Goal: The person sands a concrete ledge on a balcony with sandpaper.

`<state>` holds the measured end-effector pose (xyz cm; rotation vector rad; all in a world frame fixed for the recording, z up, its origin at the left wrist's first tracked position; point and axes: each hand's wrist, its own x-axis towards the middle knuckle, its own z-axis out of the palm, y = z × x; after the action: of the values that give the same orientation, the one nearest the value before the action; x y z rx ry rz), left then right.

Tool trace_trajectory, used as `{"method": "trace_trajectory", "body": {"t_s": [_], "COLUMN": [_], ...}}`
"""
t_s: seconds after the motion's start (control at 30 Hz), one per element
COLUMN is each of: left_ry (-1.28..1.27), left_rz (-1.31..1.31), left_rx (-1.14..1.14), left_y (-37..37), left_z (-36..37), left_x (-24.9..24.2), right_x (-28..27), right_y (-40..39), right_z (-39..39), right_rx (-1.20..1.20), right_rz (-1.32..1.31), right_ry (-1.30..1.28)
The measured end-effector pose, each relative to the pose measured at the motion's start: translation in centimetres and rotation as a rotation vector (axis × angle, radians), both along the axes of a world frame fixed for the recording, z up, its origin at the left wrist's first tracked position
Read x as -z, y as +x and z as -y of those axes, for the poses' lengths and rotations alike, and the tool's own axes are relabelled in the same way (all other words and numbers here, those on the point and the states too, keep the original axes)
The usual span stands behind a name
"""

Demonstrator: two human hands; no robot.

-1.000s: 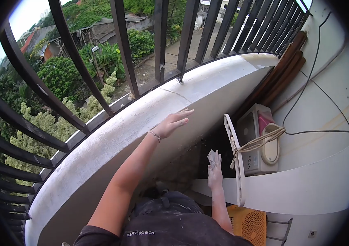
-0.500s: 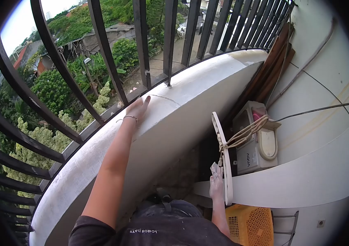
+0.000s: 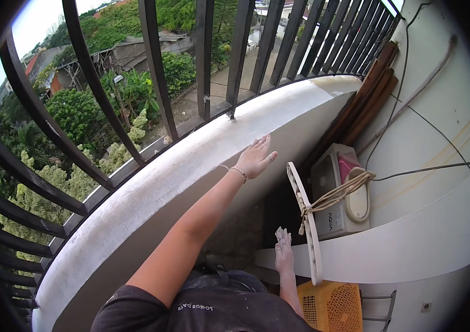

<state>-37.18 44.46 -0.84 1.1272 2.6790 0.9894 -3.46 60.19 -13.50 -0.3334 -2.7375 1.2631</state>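
resting flat on white ledge (image 3: 152, 182), open left hand (image 3: 256, 157)

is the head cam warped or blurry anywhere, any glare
Head view: strong fisheye, so the ledge and railing bars bow into curves, with black vignette at the corners. Soft, even daylight, no hard shadows; sky at top left is blown out white. Left hand on the ledge and right hand holding a small pale pad look reasonably sharp.

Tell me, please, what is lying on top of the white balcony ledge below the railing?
The left hand lies flat, fingers spread, on the white ledge. The black railing bars stand along its outer edge. The surface under the palm is covered, so it cannot be seen.
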Motion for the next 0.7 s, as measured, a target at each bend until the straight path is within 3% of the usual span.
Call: {"method": "trace_trajectory", "body": {"t_s": [0.07, 0.17, 0.3, 0.4, 0.5, 0.63, 0.7], "left_ry": [0.065, -0.174, -0.569, -0.676, -0.470, -0.498, -0.440], "left_rz": [0.233, -0.095, -0.356, -0.714, -0.734, -0.622, -0.444], "left_rx": [0.250, 0.325, 0.311, 0.200, 0.103, -0.164, -0.352], "left_y": [1.6, 4.8, 8.7, 9.1, 10.4, 18.1, 20.4], "left_z": [-0.8, -0.5, 2.6, 5.6, 9.9, 16.8, 21.1], "left_x": [1.3, 3.7, 3.0, 8.0, 9.2, -1.2, -2.5], "right_x": [0.0, -1.0, -1.0, -1.1, -0.9, -1.8, -3.0], "right_y": [-0.7, -1.6, -1.4, -1.3, -1.2, -1.9, -3.0], "right_z": [-0.1, 0.2, 0.5, 1.4, 3.5, 7.6, 10.4], "right_rx": [-0.035, -0.049, -0.076, -0.140, -0.175, -0.360, -0.486], "right_rz": [-0.004, -0.021, -0.008, 0.012, 0.026, 0.010, 0.015], "right_ry": [0.036, 0.043, 0.069, 0.096, 0.036, 0.032, -0.054]}}
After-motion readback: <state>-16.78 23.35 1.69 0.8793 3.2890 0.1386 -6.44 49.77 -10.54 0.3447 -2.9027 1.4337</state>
